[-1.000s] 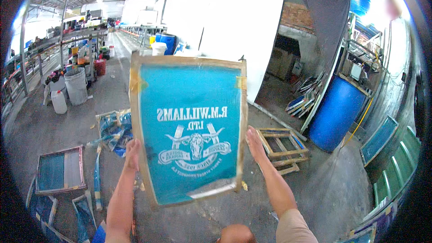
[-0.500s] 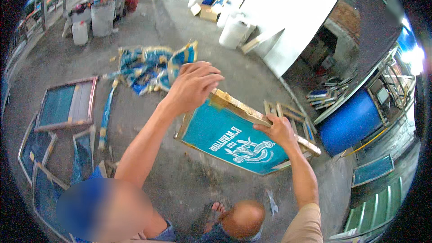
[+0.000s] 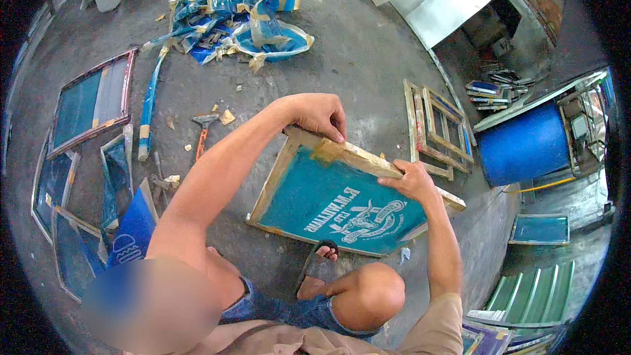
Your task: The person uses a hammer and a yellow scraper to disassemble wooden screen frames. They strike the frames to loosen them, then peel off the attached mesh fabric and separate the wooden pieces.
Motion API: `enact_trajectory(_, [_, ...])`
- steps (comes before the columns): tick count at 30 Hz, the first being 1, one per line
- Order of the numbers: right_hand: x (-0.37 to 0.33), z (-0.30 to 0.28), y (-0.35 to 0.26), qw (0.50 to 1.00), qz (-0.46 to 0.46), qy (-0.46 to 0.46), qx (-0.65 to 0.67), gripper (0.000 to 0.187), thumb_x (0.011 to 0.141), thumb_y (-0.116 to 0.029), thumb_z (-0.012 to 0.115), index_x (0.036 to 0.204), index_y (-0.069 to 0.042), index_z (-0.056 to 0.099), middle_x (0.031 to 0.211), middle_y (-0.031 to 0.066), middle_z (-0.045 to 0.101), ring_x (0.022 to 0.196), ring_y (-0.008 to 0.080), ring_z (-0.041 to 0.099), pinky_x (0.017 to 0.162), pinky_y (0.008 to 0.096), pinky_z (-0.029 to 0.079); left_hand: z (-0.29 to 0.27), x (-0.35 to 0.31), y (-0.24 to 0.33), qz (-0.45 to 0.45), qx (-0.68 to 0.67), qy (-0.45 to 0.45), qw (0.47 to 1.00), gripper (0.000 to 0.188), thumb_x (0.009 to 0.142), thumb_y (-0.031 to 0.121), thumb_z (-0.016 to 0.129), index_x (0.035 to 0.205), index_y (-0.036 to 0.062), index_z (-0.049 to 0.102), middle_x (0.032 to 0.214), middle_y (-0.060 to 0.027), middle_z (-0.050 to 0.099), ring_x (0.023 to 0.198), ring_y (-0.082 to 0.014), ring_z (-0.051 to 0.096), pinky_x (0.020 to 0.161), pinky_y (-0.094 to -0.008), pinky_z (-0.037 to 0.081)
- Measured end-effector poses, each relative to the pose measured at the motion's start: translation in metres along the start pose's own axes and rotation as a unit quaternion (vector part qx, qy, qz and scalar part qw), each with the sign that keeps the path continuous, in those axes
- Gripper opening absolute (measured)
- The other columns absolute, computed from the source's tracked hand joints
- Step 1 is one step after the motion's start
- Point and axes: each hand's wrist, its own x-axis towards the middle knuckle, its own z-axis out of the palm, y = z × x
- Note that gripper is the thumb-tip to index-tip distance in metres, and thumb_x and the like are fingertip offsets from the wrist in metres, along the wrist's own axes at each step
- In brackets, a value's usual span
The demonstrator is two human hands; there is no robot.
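A wooden screen-printing frame [image 3: 259,205] with teal mesh [image 3: 309,190] and a white design leans tilted in front of my knees. My right hand [image 3: 413,181] grips its upper wooden edge, thumb on the near side. At the upper left corner my left hand [image 3: 321,117] is closed in a pinch against the same edge, beside a patch of brown tape [image 3: 327,151]. What lies between those fingertips is hidden. On the floor left of the frame lies a scraper [image 3: 202,137] with an orange handle.
Crumpled blue mesh [image 3: 276,36] with tape lies ahead. More screens [image 3: 79,115] and a blue strip [image 3: 151,102] are at left. Bare wooden frames [image 3: 427,128], a blue barrel [image 3: 522,151] and a green corrugated sheet [image 3: 536,292] stand or lie to the right.
My left hand has come down from above the frame and closed at its upper edge. The right hand keeps its grip. The view has tilted down, showing my foot and more floor.
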Motion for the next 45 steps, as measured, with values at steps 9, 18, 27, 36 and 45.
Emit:
enact_trajectory(9, [0.020, 0.006, 0.027, 0.998, 0.000, 0.030, 0.051, 0.060, 0.074, -0.052, 0.082, 0.101, 0.001, 0.073, 0.089, 0.0226, 0.071, 0.084, 0.0350, 0.069, 0.075, 0.0421, 0.051, 0.021, 0.022, 0.004, 0.009, 0.097, 0.150, 0.984, 0.011, 0.080, 0.012, 0.073, 0.087, 0.0030, 0.072, 0.080, -0.0106, 0.073, 0.075, -0.0247, 0.070, 0.070, -0.0351, 0.054])
enact_trajectory(18, [0.045, 0.029, 0.036, 0.998, 0.014, 0.041, 0.037, 0.072, 0.071, -0.072, 0.072, 0.108, -0.010, 0.076, 0.096, 0.0203, 0.073, 0.095, 0.0378, 0.070, 0.085, 0.0471, 0.055, 0.085, -0.013, -0.007, 0.168, 0.478, 0.230, 0.831, 0.016, 0.076, 0.009, 0.065, 0.091, 0.0053, 0.060, 0.099, -0.0113, 0.060, 0.087, -0.0294, 0.064, 0.078, -0.0392, 0.054])
enact_trajectory(27, [0.046, 0.040, 0.052, 0.997, 0.052, 0.058, 0.010, 0.067, 0.070, -0.075, 0.070, 0.101, -0.016, 0.075, 0.093, 0.0184, 0.073, 0.090, 0.0368, 0.071, 0.081, 0.0485, 0.056, 0.154, -0.003, 0.007, 0.073, 0.362, 0.042, 0.928, 0.019, 0.085, 0.026, 0.066, 0.094, 0.0095, 0.063, 0.090, -0.0112, 0.063, 0.072, -0.0326, 0.065, 0.062, -0.0465, 0.055])
enact_trajectory(36, [-0.026, 0.008, -0.008, 0.984, -0.051, 0.170, -0.013, 0.058, 0.064, -0.067, 0.080, 0.071, -0.012, 0.063, 0.064, 0.0102, 0.065, 0.064, 0.0337, 0.066, 0.059, 0.0449, 0.051, 0.010, -0.010, 0.073, -0.171, 0.174, 0.101, 0.965, 0.029, 0.092, 0.027, 0.064, 0.097, -0.0004, 0.073, 0.089, -0.0181, 0.072, 0.086, -0.0363, 0.069, 0.076, -0.0456, 0.054])
enact_trajectory(45, [-0.036, 0.003, -0.013, 0.978, -0.061, 0.200, -0.011, 0.059, 0.062, -0.066, 0.081, 0.068, -0.011, 0.061, 0.061, 0.0099, 0.063, 0.061, 0.0302, 0.066, 0.055, 0.0416, 0.049, 0.025, -0.029, 0.116, -0.186, 0.140, 0.150, 0.961, 0.021, 0.082, 0.018, 0.073, 0.090, -0.0004, 0.076, 0.084, -0.0201, 0.073, 0.082, -0.0334, 0.072, 0.077, -0.0416, 0.055])
